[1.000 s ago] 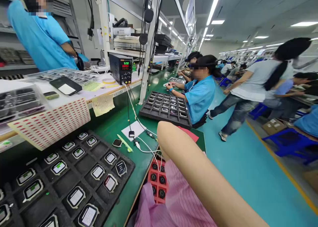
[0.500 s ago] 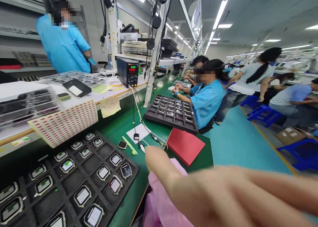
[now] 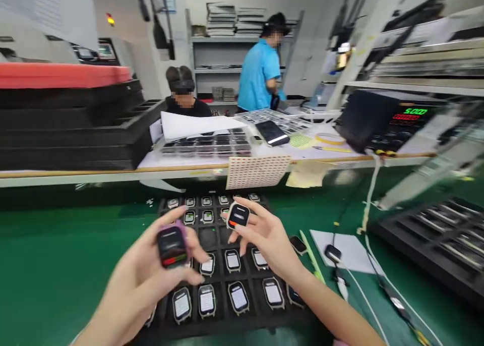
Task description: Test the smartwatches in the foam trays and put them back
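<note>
My left hand (image 3: 145, 275) is closed round a small watch body (image 3: 171, 246) with a dark screen and a red strip, held above the black foam tray (image 3: 166, 220). My right hand (image 3: 264, 235) pinches a second watch body (image 3: 238, 216) with a dark screen by its edges, a little higher and to the right. Both hands hover over the tray, whose pockets hold several watch bodies (image 3: 232, 260) with lit white screens. One pocket (image 3: 207, 236) under the hands is dark and bare.
A raised shelf (image 3: 113, 173) carries stacked black trays (image 3: 68, 129), a red-dotted label sheet (image 3: 257, 170), a phone (image 3: 272, 132) and a power supply (image 3: 385, 121). White cables (image 3: 368, 194), a charging puck (image 3: 333, 253) and another tray (image 3: 438, 235) lie right. Two people are behind the shelf.
The view has swung left from the aisle back to the bench. My arm no longer blocks the front; both hands now hold watch bodies over the tray.
</note>
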### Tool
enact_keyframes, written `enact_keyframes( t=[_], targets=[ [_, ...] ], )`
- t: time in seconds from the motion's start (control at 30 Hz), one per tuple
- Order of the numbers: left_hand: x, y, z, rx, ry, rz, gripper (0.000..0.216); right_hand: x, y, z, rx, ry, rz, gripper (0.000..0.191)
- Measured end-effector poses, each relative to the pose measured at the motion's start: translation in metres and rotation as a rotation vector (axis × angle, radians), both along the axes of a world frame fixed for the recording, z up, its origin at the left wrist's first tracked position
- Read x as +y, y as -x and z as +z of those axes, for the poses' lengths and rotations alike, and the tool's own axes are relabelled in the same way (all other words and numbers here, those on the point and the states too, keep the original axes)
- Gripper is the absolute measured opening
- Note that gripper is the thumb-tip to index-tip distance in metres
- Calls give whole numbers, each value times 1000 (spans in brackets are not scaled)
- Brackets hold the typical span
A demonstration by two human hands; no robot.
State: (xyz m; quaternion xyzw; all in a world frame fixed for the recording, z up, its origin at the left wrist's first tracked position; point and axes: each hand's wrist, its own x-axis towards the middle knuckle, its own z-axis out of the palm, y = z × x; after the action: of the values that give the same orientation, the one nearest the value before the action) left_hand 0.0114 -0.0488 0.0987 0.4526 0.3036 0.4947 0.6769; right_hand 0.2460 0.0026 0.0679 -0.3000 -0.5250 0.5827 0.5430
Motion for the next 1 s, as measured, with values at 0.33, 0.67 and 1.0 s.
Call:
enact_keyframes(
  t=[0.33, 0.67, 1.0],
  targets=[
    [45, -35, -41, 15, -4, -141, 64, -2, 4, -1, -193, -59, -44, 38],
    [50, -37, -46, -26, -39, -116, 48, 3, -1, -5, -235, -48, -38, 31],
    [52, -35, -40, -10, -37, -100, 63, 3, 0, -7, -175, -22, 69, 47]
  ],
)
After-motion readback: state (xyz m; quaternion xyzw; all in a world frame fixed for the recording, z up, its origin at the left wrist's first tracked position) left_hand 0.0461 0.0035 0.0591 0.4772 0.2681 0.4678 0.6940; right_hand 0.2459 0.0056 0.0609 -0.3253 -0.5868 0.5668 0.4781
